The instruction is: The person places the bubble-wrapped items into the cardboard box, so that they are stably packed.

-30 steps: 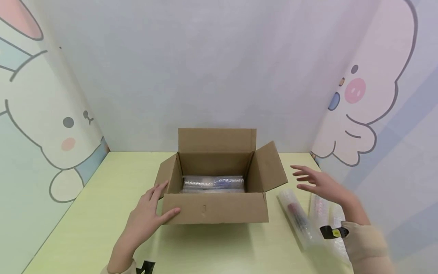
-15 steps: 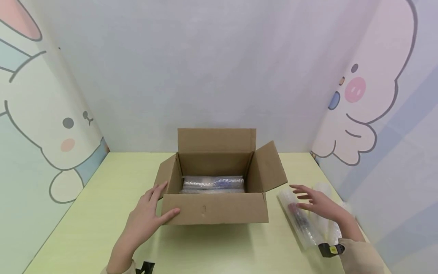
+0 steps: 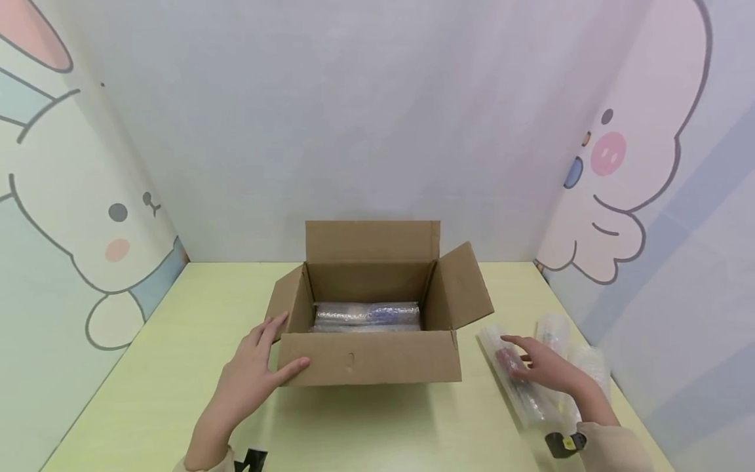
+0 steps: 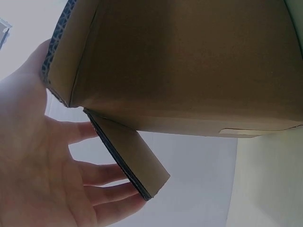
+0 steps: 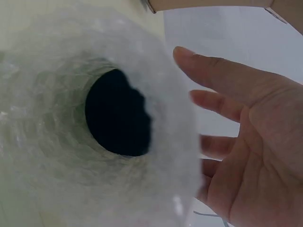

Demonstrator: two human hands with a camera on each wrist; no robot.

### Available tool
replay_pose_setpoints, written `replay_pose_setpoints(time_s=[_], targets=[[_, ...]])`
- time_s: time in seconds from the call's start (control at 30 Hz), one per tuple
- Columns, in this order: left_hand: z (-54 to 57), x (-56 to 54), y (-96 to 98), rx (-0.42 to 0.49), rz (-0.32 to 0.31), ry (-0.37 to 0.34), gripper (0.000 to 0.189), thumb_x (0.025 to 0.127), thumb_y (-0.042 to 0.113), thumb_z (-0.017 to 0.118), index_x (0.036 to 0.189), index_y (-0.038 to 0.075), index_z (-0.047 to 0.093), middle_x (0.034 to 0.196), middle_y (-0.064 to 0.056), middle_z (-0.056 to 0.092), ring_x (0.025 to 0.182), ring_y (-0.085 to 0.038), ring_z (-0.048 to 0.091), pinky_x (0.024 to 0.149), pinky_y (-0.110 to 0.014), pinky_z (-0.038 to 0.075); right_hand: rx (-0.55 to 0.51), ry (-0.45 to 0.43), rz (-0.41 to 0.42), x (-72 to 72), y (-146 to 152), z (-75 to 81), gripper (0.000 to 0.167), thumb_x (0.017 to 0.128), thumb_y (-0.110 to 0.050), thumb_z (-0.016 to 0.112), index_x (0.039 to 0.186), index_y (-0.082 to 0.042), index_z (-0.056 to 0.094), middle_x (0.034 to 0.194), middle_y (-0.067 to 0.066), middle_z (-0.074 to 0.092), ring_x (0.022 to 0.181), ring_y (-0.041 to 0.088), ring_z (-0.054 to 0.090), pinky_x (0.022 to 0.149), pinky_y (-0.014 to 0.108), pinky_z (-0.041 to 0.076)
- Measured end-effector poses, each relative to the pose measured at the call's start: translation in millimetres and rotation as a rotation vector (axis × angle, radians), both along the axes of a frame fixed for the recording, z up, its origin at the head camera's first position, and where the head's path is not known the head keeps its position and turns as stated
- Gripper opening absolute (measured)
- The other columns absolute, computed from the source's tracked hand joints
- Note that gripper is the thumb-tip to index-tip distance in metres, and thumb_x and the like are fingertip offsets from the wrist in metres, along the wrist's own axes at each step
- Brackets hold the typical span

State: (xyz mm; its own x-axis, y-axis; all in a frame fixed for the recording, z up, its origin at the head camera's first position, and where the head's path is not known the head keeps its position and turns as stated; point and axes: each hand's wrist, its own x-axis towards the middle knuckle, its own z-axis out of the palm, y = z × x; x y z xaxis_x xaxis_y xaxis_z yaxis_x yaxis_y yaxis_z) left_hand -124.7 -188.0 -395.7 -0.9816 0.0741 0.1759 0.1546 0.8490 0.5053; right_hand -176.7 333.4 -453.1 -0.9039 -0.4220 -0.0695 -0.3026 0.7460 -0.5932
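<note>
- A bubble-wrapped roll [image 3: 522,392] is lying on the bench [image 3: 147,387], its reddish marking [image 3: 505,358] looking too blurred to read.
- My right grip [image 3: 550,366] is hanging over it, loosely parted; contact I cannot tell.
- My left grip [image 3: 250,370] is touching the cardboard box [image 3: 383,359], fingers spread.

Even light, soft shadow below the box [image 3: 369,358]

A pale yellow-green desk [image 3: 147,380] fills a small, three-sided booth [image 3: 236,216], hemmed in by a plain, pale back wall [image 3: 377,118], a left wall [image 3: 35,314] printed with a cartoon rabbit [image 3: 65,170] and a right wall [image 3: 708,301] bearing a pink-snouted cartoon figure [image 3: 655,111]. An open cardboard box [image 3: 370,359] and bubble-wrapped rolls [image 3: 525,398] give it the look of a parcel station; whether home, shop or office, the view does not tell.
</note>
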Motion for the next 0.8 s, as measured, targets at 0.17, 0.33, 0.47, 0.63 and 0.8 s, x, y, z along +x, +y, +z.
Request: replay_pose_setpoints(time_s=[0.17, 0.33, 0.47, 0.63, 0.8], targets=[[-1.4, -0.3, -0.1, 0.002, 0.003, 0.0, 0.087, 0.084, 0.062, 0.063, 0.152, 0.021, 0.029, 0.146, -0.024, 0.04, 0.131, -0.044, 0.042, 0.078, -0.06, 0.051, 0.066, 0.012, -0.039, -1.2, -1.8, -4.7, 0.072, 0.078, -0.021, 0.079, 0.138, 0.003, 0.045, 0.123, 0.032, 0.056, 0.094, 0.035, 0.067, 0.079, 0.045, 0.055], [-2.0, -0.7, -0.2, 0.002, 0.003, 0.002, 0.087, 0.083, 0.062, 0.063, 0.152, 0.021, 0.028, 0.146, -0.024, 0.04, 0.13, -0.044, 0.043, 0.076, -0.059, 0.052, 0.112, 0.0, -0.071, -1.5, -5.1, -6.3, 0.075, 0.079, -0.026, 0.078, 0.139, 0.0, 0.043, 0.118, 0.032, 0.06, 0.089, 0.03, 0.068, 0.076, 0.042, 0.053], [-1.4, -0.9, -0.1, 0.005, 0.0, 0.003, 0.087, 0.084, 0.062, 0.064, 0.152, 0.021, 0.029, 0.146, -0.024, 0.039, 0.13, -0.044, 0.043, 0.076, -0.059, 0.052, 0.117, -0.014, -0.095, -1.5, -7.2, -7.7, 0.076, 0.081, -0.03, 0.077, 0.14, 0.0, 0.041, 0.118, 0.035, 0.059, 0.091, 0.036, 0.068, 0.077, 0.048, 0.053], [-1.3, -1.0, -0.2, 0.004, -0.002, 0.003, 0.087, 0.084, 0.062, 0.064, 0.152, 0.021, 0.029, 0.147, -0.023, 0.039, 0.13, -0.044, 0.043, 0.078, -0.06, 0.051, 0.101, -0.022, -0.087, -0.9, -8.1, -7.6, 0.076, 0.081, -0.032, 0.076, 0.142, -0.002, 0.041, 0.126, 0.034, 0.056, 0.095, 0.034, 0.067, 0.08, 0.046, 0.053], [-2.0, -1.4, -0.4, 0.002, -0.004, 0.005, 0.087, 0.084, 0.061, 0.064, 0.152, 0.021, 0.029, 0.146, -0.023, 0.04, 0.13, -0.043, 0.044, 0.077, -0.059, 0.051, 0.101, 0.004, -0.015, -0.1, -7.4, -5.3, 0.071, 0.083, -0.025, 0.074, 0.143, -0.003, 0.041, 0.129, 0.025, 0.056, 0.101, 0.024, 0.059, 0.079, 0.035, 0.05]])
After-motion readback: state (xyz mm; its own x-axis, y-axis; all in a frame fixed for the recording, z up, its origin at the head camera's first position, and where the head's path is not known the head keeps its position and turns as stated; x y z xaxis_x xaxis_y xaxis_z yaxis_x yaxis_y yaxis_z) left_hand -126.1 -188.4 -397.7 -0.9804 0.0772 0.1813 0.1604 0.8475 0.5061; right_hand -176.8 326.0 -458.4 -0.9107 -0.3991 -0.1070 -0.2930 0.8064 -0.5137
